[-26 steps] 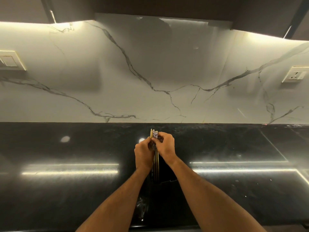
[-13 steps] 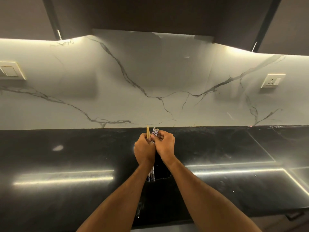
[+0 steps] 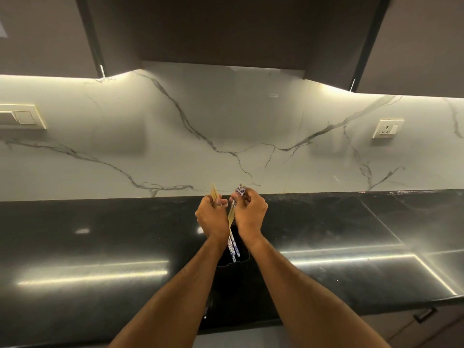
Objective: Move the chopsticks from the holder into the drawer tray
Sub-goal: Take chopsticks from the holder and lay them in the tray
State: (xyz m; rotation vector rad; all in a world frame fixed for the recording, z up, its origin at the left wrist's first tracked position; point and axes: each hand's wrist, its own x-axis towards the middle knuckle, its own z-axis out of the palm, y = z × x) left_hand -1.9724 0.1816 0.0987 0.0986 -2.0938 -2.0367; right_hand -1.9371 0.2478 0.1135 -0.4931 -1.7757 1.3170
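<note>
My left hand (image 3: 213,218) grips a few plain wooden chopsticks (image 3: 214,192) whose tops stick up above its fist. My right hand (image 3: 249,214) is closed on chopsticks with blue-and-white patterned ends (image 3: 232,244); their tops show above the fingers and their lower ends reach into a black holder (image 3: 233,266) standing on the black countertop (image 3: 100,247) between my forearms. The two bundles cross between my hands. The holder blends into the dark counter and only its rim is clear. No drawer tray is in view.
A white marble backsplash (image 3: 226,136) rises behind the counter under dark upper cabinets (image 3: 226,28). A switch plate (image 3: 22,116) sits at left and a socket (image 3: 388,128) at right. A drawer handle (image 3: 425,313) shows below the counter edge at lower right.
The hands have moved apart, splitting the single bundle into a wooden set on the left and a patterned set on the right, and lifted it higher out of the holder. The camera tilted up.
</note>
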